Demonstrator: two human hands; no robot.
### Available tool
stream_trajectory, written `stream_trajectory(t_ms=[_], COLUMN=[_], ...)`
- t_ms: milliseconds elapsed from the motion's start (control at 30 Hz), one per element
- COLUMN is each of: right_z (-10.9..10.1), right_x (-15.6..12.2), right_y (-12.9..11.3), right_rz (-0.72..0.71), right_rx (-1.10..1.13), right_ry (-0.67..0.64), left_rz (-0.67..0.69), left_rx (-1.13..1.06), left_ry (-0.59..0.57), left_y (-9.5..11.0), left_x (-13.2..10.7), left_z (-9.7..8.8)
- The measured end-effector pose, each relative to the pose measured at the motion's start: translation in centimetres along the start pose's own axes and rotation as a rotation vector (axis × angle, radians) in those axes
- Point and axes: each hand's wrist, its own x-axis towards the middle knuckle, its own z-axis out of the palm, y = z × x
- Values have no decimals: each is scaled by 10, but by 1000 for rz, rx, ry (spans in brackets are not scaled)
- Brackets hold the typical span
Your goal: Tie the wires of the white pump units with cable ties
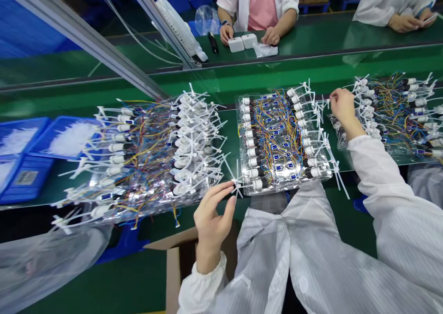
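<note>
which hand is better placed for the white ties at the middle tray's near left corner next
Probably the left hand: it is right at those white ties beside the middle tray. The right hand is out past the tray's right side, toward its far end.

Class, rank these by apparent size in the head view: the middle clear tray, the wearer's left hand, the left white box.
1. Middle clear tray
2. Left hand
3. Left white box, farther from the camera
</note>
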Motion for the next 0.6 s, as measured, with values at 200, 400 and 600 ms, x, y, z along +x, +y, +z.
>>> stream_trajectory(t_ms=[200,400,600], right_z=[9,13,13], right_x=[-3,-6,-12], right_y=[5,14,6], right_rz=[-153,-50,-86], right_rx=[-27,-28,-52], right_ry=[-232,-57,-281], left_rz=[7,-1,-43], left_rx=[-53,-110,-147], left_ry=[-60,-87,-92], left_y=[-4,-8,-14], left_x=[5,4,-1], left_z=[13,16,22])
